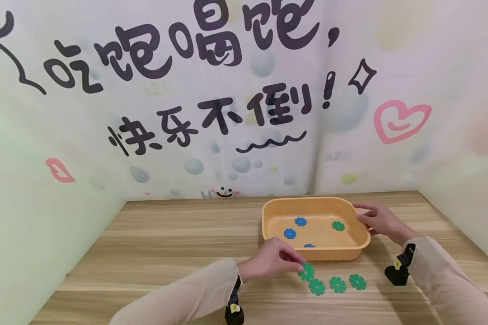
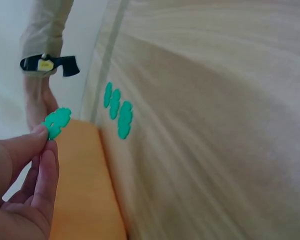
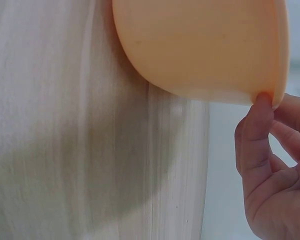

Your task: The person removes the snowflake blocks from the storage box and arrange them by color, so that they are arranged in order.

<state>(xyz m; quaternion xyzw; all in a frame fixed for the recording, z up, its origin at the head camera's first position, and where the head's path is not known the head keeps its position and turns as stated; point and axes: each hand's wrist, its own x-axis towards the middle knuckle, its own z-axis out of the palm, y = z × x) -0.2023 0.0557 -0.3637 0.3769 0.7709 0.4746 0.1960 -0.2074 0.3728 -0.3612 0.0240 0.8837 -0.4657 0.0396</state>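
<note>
Between thumb and fingers my left hand (image 1: 273, 259) pinches a green notched disc (image 1: 307, 272), a flat plastic piece with slots round its edge. In the left wrist view that disc (image 2: 57, 122) stands out past the fingertips. Three more green discs (image 1: 338, 285) lie in a row on the table in front of the orange basin (image 1: 317, 255). My right hand (image 1: 380, 221) grips the basin's right rim, and the right wrist view shows thumb and fingers on either side of the rim (image 3: 282, 55). Inside the basin are several blue discs (image 1: 290, 233) and a green disc (image 1: 338, 225).
The wood-grain table (image 1: 166, 243) reaches back to a white printed curtain (image 1: 227, 171) with black lettering. Pale side walls (image 1: 44, 225) border it left and right. Each wrist carries a black camera mount (image 1: 399, 269).
</note>
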